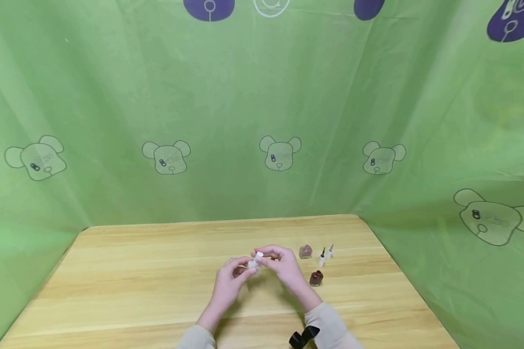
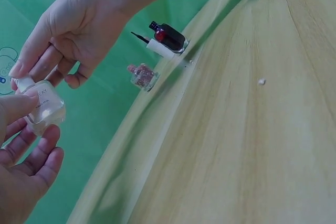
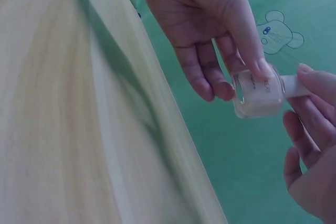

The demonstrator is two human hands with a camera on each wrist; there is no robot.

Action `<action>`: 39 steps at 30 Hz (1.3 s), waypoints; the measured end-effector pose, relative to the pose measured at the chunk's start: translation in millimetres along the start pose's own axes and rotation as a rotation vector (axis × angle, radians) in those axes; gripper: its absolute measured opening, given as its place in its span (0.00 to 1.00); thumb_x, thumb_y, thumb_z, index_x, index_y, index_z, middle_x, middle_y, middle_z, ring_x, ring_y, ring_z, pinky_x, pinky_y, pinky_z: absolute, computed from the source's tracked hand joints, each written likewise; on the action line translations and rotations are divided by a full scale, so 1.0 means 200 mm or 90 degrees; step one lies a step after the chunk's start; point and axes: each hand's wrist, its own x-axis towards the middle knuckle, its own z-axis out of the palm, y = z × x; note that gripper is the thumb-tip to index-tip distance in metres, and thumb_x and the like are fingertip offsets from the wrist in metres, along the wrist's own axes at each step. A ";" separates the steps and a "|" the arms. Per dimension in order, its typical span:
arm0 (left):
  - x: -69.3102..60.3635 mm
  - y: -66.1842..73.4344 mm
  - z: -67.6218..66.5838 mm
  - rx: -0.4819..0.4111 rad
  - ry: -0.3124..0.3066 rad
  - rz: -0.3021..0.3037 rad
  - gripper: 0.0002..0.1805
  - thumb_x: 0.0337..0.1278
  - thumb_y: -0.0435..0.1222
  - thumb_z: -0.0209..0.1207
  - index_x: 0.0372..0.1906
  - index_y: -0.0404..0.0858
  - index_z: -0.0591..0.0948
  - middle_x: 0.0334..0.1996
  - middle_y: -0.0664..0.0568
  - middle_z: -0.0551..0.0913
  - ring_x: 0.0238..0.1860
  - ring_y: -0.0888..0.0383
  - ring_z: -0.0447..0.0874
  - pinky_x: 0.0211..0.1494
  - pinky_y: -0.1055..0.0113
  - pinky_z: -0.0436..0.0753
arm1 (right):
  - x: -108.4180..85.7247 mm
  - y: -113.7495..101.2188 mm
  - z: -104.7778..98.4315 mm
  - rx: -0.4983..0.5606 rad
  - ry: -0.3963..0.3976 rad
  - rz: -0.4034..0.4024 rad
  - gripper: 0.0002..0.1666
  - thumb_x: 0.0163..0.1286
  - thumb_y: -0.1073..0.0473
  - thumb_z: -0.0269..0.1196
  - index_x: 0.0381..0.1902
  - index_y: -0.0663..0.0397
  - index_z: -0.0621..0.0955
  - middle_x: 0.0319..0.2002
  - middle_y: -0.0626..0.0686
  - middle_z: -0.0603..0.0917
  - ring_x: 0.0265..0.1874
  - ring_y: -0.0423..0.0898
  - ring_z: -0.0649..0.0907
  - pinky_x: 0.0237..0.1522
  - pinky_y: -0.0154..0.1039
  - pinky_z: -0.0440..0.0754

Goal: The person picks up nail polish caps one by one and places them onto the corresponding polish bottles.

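Note:
My left hand (image 1: pixel 228 282) holds a small clear bottle of pale nail polish (image 2: pixel 48 106) between thumb and fingers, above the table. The thumb and a finger of my right hand (image 1: pixel 287 269) pinch its white cap (image 3: pixel 295 86). In the right wrist view the cap sits at the bottle's neck; whether it is loosened I cannot tell. To the right of my hands stands an uncapped dark red polish bottle (image 1: pixel 316 278). Behind it is a pinkish glitter polish bottle (image 1: pixel 305 251), also without a cap. Two white brush caps (image 1: pixel 321 260) stand near them, brushes pointing up.
The wooden table (image 1: pixel 135 281) is enclosed by a green cloth (image 1: pixel 227 106) with bear-face prints at the back and sides. A tiny pale bit (image 2: pixel 261 82) lies on the wood. On the right wrist is a black strap (image 1: pixel 303 337).

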 end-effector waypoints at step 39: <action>0.03 0.01 -0.04 0.050 0.027 0.008 0.16 0.53 0.33 0.67 0.47 0.32 0.83 0.43 0.41 0.83 0.38 0.55 0.83 0.43 0.78 0.82 | 0.01 -0.01 -0.03 -0.089 -0.071 -0.037 0.23 0.65 0.54 0.65 0.58 0.46 0.80 0.55 0.50 0.85 0.51 0.35 0.80 0.54 0.38 0.75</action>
